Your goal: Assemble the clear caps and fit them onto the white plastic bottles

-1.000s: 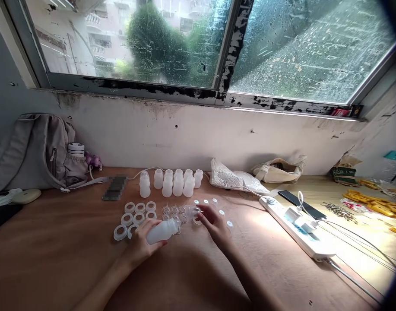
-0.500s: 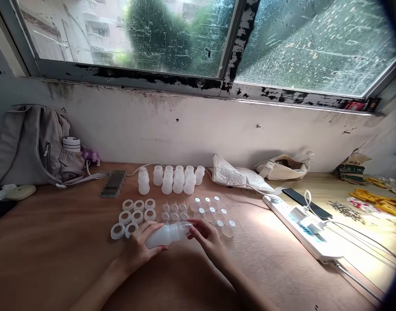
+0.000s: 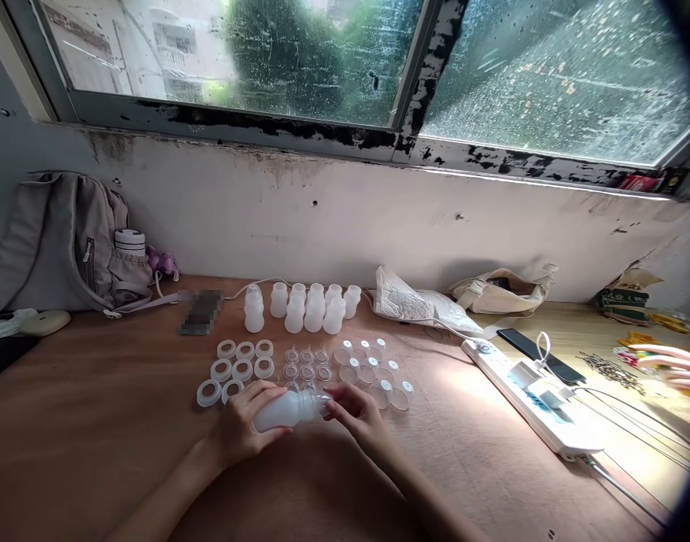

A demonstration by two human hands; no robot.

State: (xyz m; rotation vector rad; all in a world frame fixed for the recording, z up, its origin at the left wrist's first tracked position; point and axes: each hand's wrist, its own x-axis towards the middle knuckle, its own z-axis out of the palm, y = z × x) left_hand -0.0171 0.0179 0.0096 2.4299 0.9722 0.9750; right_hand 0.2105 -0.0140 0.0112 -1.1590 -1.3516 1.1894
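Note:
My left hand (image 3: 250, 420) is wrapped round the body of a frosted white baby bottle (image 3: 280, 412), tilted onto its side above the table. With closed fingertips, my right hand (image 3: 356, 414) grips the clear teat (image 3: 320, 403) at the bottle's neck end. Just beyond the hands lie rows of white collar rings (image 3: 242, 370), small clear teats (image 3: 307, 373) and clear dome caps (image 3: 369, 371); the hands partly hide the nearest ones. Several open frosted bottles (image 3: 314, 312) stand behind them, and a bottle with a clear top (image 3: 254, 309) stands to their left.
A white power strip (image 3: 528, 399) with chargers and cables runs along the right, beside a phone (image 3: 539, 355). Another person's hand (image 3: 675, 361) shows at the right edge. Along the wall stand a grey backpack (image 3: 45, 241), a white padded packet (image 3: 404, 297) and a beige pouch (image 3: 500, 293).
My view has shifted slightly. Both hands stay on the bottle, its clear end looking pressed closer to the neck. Another person's hand has come into view at the far right.

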